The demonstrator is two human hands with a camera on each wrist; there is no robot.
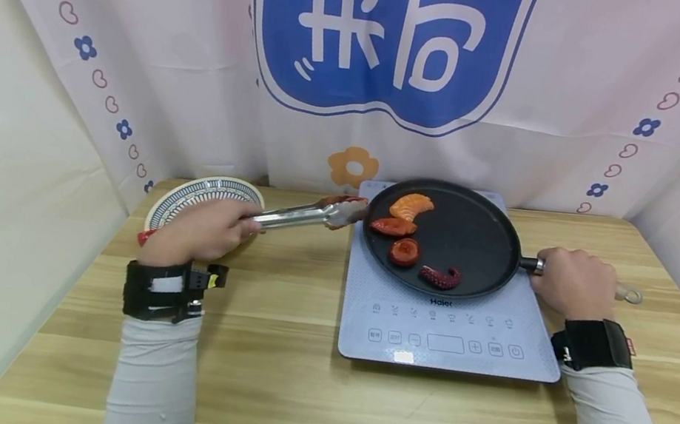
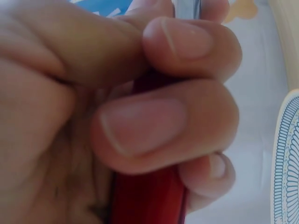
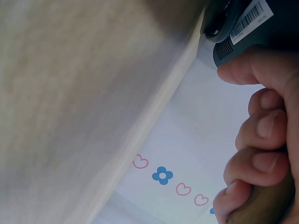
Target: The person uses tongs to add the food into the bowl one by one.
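My left hand grips metal tongs, and in the left wrist view its fingers curl around their red handle. Between the tong tips, just left of the pan's rim, is a reddish-brown piece of food, mostly hidden by the metal. My right hand holds the handle of a round black frying pan. Along the pan's left and front lie an orange salmon-like slice, a red elongated piece, a round red-brown piece and a purple octopus tentacle.
Under the pan is a white induction cooker with a touch panel. A blue-patterned white plate sits at the back left, partly behind my left hand. The wooden table meets a printed curtain at the back.
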